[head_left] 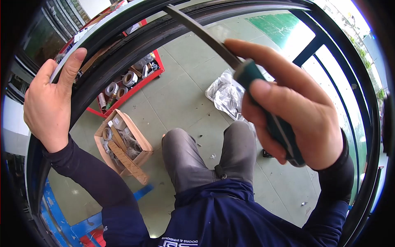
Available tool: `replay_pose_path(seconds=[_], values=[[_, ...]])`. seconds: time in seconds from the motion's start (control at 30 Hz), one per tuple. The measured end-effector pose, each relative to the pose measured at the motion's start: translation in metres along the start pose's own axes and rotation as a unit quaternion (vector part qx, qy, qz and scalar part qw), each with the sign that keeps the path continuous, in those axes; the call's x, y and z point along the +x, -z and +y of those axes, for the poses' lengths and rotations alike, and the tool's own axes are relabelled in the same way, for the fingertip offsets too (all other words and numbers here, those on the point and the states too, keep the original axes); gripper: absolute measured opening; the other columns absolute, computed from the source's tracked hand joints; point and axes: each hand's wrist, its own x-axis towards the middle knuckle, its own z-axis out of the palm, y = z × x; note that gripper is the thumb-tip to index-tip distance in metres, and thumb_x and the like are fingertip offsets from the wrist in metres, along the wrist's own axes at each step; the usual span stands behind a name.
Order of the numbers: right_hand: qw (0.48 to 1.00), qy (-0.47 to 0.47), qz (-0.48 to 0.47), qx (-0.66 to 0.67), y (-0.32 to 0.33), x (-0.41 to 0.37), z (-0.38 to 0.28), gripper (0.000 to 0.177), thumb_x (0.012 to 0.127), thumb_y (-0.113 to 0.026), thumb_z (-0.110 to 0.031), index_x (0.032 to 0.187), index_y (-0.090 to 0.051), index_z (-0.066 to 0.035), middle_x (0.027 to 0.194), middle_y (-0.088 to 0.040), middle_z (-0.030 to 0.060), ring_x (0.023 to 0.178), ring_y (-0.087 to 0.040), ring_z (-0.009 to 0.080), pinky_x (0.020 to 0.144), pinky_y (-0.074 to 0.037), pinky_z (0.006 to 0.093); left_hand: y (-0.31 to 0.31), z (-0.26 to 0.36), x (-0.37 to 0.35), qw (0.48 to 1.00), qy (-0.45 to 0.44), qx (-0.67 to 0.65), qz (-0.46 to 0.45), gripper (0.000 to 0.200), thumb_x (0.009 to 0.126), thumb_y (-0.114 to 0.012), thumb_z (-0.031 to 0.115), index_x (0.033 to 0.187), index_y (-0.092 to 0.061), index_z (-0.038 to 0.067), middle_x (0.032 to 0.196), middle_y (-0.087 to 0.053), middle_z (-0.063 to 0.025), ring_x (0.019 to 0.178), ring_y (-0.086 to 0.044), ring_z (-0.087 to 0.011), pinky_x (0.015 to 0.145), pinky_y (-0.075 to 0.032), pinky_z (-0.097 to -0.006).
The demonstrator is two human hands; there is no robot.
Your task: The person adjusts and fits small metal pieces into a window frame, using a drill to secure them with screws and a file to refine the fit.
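My right hand (294, 105) is wrapped round the dark green handle of a knife (205, 36), with the forefinger laid along its narrow metal blade. The blade points up and left, and its tip meets or overlaps the upper black bar of a large window frame (193, 20); contact cannot be made out. At the left, my left hand (51, 103) grips the edge of the same frame, thumb on the near side and fingers round the outer side. The frame curves around me in this wide view.
Below the frame, a red tray (138, 88) holds tape rolls and small parts. A cardboard box (142, 142) with packets and strips stands on the tiled floor (181, 82). Clear plastic wrapping (226, 94) lies ahead. A blue metal stand (84, 225) is at lower left.
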Motion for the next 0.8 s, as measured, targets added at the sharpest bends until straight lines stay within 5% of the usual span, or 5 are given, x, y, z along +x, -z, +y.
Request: replay_pose_path(seconds=[0.17,0.27,0.4,0.67,0.8], values=[[0.940,0.212,-0.120,-0.237,0.015,0.046,0.011,0.058,0.086,-0.059,-0.013,0.140,-0.049,0.002,0.065,-0.055,0.0046,0.043,-0.052,0.0077,0.041,-0.043,0.0219,0.003,0.000,0.001,0.999,0.013,0.046,-0.026,0.071,0.084,-0.051,0.079,0.080,-0.061,0.009,0.061,-0.040,-0.0085,0.058,-0.039,-0.0268,0.056,-0.036,-0.0336],[0.977,0.098,-0.046,-0.186,0.003,0.028,-0.008,0.065,0.080,-0.057,-0.011,0.142,-0.047,0.002,0.061,-0.053,0.0026,0.041,-0.053,0.0071,0.041,-0.044,0.0217,-0.005,-0.002,-0.001,0.997,0.045,0.023,-0.050,0.071,0.083,-0.052,0.079,0.085,-0.065,0.009,0.063,-0.047,-0.0101,0.060,-0.045,-0.0289,0.060,-0.041,-0.0359],[0.850,0.357,-0.047,-0.383,0.018,0.085,0.004,0.067,0.076,-0.056,-0.012,0.141,-0.046,0.002,0.067,-0.056,0.0046,0.039,-0.050,0.0074,0.038,-0.042,0.0233,-0.002,0.000,0.000,0.999,0.027,0.040,-0.020,0.072,0.083,-0.052,0.080,0.089,-0.067,0.009,0.062,-0.048,-0.0102,0.061,-0.045,-0.0304,0.061,-0.042,-0.0361],[0.827,0.378,-0.086,-0.408,0.025,0.089,0.007,0.043,0.083,-0.055,-0.008,0.124,-0.051,0.004,0.087,-0.054,0.0108,0.043,-0.052,0.0077,0.043,-0.045,0.0230,-0.002,0.000,0.000,0.998,0.028,0.039,-0.036,0.071,0.084,-0.051,0.079,0.089,-0.066,0.010,0.065,-0.052,-0.0131,0.062,-0.051,-0.0341,0.060,-0.042,-0.0382],[0.875,0.311,-0.112,-0.354,0.021,0.068,0.001,0.031,0.086,-0.054,-0.006,0.115,-0.054,0.006,0.098,-0.052,0.0139,0.046,-0.053,0.0079,0.045,-0.046,0.0229,-0.007,-0.008,-0.002,0.997,0.023,0.057,-0.051,0.071,0.084,-0.052,0.079,0.090,-0.067,0.010,0.064,-0.051,-0.0112,0.060,-0.052,-0.0308,0.060,-0.042,-0.0371]])
